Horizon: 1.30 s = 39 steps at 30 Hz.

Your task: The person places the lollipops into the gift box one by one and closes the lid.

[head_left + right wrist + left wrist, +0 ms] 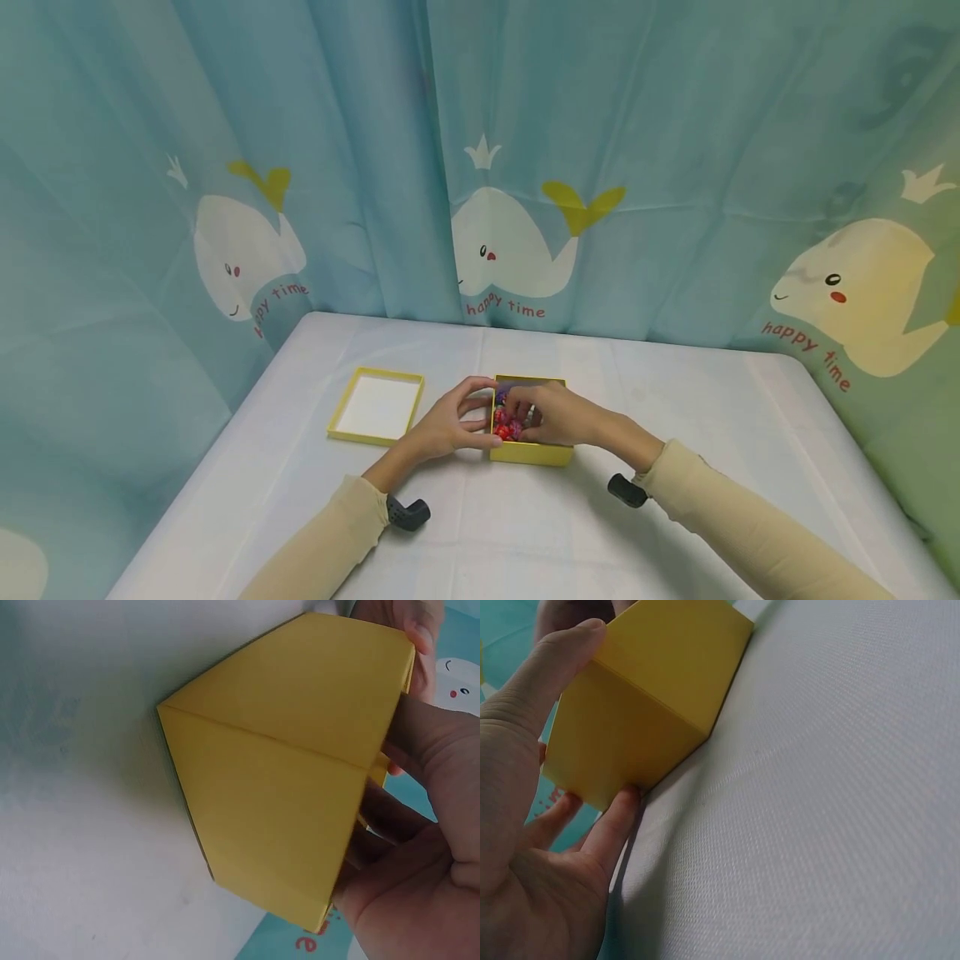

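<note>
A yellow box (531, 453) without a cover stands on the table, with small shiny red, pink and purple wrapped balls (504, 427), perhaps candies, inside. My left hand (448, 423) holds the box's left side, thumb near the front corner and fingers along the wall. In the left wrist view, the thumb and fingertips touch the yellow box (652, 690). My right hand (558, 414) reaches over the right rim, its bent fingers down among the wrapped balls. The right wrist view shows the box's outer walls (262, 787) hiding those fingertips, so any grip is unclear.
A shallow yellow-edged lid (375, 406) with a white inside lies left of the box. White cloth covers the table (517, 533). Behind it hangs a blue curtain (390, 150) printed with whales. Dark devices (407, 513) sit at both wrists.
</note>
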### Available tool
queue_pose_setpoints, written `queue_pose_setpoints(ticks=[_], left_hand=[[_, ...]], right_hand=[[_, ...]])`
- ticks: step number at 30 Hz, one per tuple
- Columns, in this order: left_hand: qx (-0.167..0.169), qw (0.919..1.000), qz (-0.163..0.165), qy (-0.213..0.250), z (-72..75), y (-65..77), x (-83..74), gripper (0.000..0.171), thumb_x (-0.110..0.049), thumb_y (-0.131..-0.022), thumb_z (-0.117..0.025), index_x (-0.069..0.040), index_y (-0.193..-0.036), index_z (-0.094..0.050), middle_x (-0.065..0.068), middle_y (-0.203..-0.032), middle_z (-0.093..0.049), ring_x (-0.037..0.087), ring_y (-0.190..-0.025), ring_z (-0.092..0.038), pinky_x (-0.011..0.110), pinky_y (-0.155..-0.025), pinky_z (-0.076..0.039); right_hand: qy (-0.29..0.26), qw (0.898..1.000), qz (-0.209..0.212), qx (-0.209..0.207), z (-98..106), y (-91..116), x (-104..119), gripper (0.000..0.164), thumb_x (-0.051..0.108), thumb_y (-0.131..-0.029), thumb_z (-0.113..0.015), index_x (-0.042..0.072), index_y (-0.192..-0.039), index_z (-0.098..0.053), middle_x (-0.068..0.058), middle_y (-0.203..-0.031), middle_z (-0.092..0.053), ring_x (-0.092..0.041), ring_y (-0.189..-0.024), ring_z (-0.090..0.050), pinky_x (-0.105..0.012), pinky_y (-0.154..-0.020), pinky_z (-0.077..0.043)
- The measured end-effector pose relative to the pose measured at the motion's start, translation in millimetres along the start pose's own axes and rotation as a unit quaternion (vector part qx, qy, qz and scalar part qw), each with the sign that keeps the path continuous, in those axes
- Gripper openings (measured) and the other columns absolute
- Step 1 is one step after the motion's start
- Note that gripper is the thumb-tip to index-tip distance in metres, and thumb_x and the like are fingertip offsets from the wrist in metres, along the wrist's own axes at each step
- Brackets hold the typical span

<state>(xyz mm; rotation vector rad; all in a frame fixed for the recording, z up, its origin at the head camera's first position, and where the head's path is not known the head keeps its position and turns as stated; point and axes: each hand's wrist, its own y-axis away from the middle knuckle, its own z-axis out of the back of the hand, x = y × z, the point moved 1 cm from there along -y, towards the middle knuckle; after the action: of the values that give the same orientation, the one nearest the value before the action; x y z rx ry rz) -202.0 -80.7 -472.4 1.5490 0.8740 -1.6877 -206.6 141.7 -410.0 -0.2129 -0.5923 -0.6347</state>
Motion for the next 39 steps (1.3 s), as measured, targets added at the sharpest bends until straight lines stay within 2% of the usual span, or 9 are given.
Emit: queue_pose_setpoints(ticks=[5,9,14,23,27,34,39], left_hand=[[0.002,1.0000,0.004,0.003,0.0,-0.7,-0.4,0.083,0.000,-0.074,-0.083,-0.011,-0.144,-0.038,0.010,-0.153,-0.032,0.034,-0.138,-0.036,0.040,-0.103,-0.047],[0.007,1.0000,0.000,0.004,-0.1,-0.9,-0.9,0.085,0.000,-0.075,-0.083,-0.007,-0.145,-0.036,0.013,-0.153,-0.031,0.036,-0.138,-0.035,0.043,-0.104,-0.046],[0.007,1.0000,-0.005,-0.001,-0.1,-0.5,0.7,0.083,-0.003,-0.076,-0.083,-0.011,-0.144,-0.038,0.009,-0.153,-0.033,0.033,-0.138,-0.037,0.038,-0.103,-0.047],[0.000,0.9999,-0.004,-0.010,0.2,-0.7,1.7,0.083,-0.012,-0.073,-0.087,-0.017,-0.142,-0.041,0.003,-0.150,-0.037,0.027,-0.136,-0.041,0.033,-0.100,-0.049],[-0.002,1.0000,-0.003,-0.007,-0.7,-0.1,0.9,0.082,-0.012,-0.074,-0.087,-0.018,-0.142,-0.041,0.003,-0.150,-0.037,0.028,-0.136,-0.041,0.033,-0.100,-0.049],[0.001,0.9999,-0.011,0.004,-0.8,2.1,1.2,0.083,-0.008,-0.076,-0.085,-0.016,-0.145,-0.039,0.006,-0.153,-0.033,0.030,-0.138,-0.038,0.037,-0.103,-0.047],[0.002,0.9997,-0.019,0.012,2.7,6.4,-1.8,0.088,-0.010,-0.077,-0.084,-0.021,-0.148,-0.035,0.003,-0.156,-0.029,0.029,-0.138,-0.038,0.036,-0.103,-0.047]], right_hand=[[-0.016,1.000,0.008,-0.011,4.8,2.7,0.6,0.024,0.009,-0.086,-0.074,0.009,-0.107,-0.062,-0.005,-0.096,-0.068,-0.017,-0.085,-0.066,-0.025,-0.071,-0.058],[-0.020,0.999,0.012,-0.027,9.1,5.0,0.4,0.031,0.013,-0.086,-0.076,0.009,-0.112,-0.060,-0.007,-0.099,-0.070,-0.014,-0.083,-0.066,-0.025,-0.070,-0.059],[-0.018,0.999,0.016,-0.047,16.2,8.7,0.8,0.038,0.018,-0.085,-0.077,0.008,-0.117,-0.058,-0.009,-0.101,-0.069,-0.017,-0.084,-0.066,-0.025,-0.066,-0.058],[-0.026,0.997,0.005,-0.069,23.7,13.9,-0.9,0.044,0.026,-0.087,-0.075,0.008,-0.122,-0.056,-0.009,-0.106,-0.068,-0.020,-0.086,-0.066,-0.045,-0.071,-0.059],[-0.027,0.997,0.010,-0.075,23.8,14.8,-0.7,0.044,0.026,-0.087,-0.075,0.008,-0.123,-0.056,-0.010,-0.105,-0.068,-0.022,-0.086,-0.066,-0.044,-0.070,-0.059],[-0.029,0.994,0.044,-0.095,21.3,12.6,0.3,0.044,0.024,-0.087,-0.075,0.009,-0.123,-0.055,-0.012,-0.104,-0.069,-0.028,-0.084,-0.067,-0.040,-0.066,-0.060],[-0.047,0.991,0.050,-0.111,17.7,5.9,4.3,0.044,0.026,-0.087,-0.076,0.013,-0.122,-0.054,-0.014,-0.107,-0.069,-0.021,-0.082,-0.067,-0.038,-0.064,-0.060]])
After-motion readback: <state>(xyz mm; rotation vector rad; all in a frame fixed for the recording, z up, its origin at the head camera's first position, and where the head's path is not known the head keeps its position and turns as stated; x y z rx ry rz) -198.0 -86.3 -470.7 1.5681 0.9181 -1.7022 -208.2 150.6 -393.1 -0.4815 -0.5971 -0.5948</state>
